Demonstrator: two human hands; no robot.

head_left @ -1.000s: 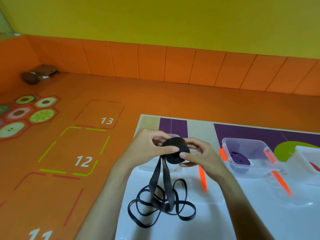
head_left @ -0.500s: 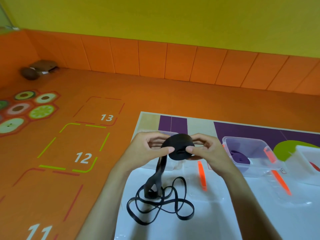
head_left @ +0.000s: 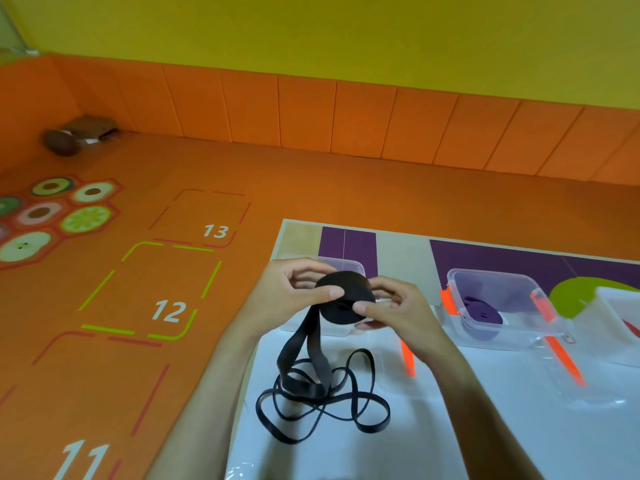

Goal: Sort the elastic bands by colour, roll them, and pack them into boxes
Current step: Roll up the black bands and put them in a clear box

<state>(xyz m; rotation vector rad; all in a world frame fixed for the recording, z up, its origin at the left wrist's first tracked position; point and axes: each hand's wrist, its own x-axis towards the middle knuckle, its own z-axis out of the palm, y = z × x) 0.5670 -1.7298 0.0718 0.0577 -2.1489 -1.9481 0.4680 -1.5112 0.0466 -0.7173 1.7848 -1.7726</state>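
Head: black band [head_left: 322, 405] on white table [head_left: 346, 459]; orange floor [head_left: 311, 174]

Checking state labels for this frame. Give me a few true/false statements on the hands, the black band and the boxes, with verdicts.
1. The left hand and the right hand both hold the black roll. True.
2. The black band is wound up completely. False: a loose tail hangs from the roll and lies in loops on the table.
3. The clear box to the right of the hands holds a purple roll. True.
4. The black roll rests inside a box. False: the hands hold it up above the table.
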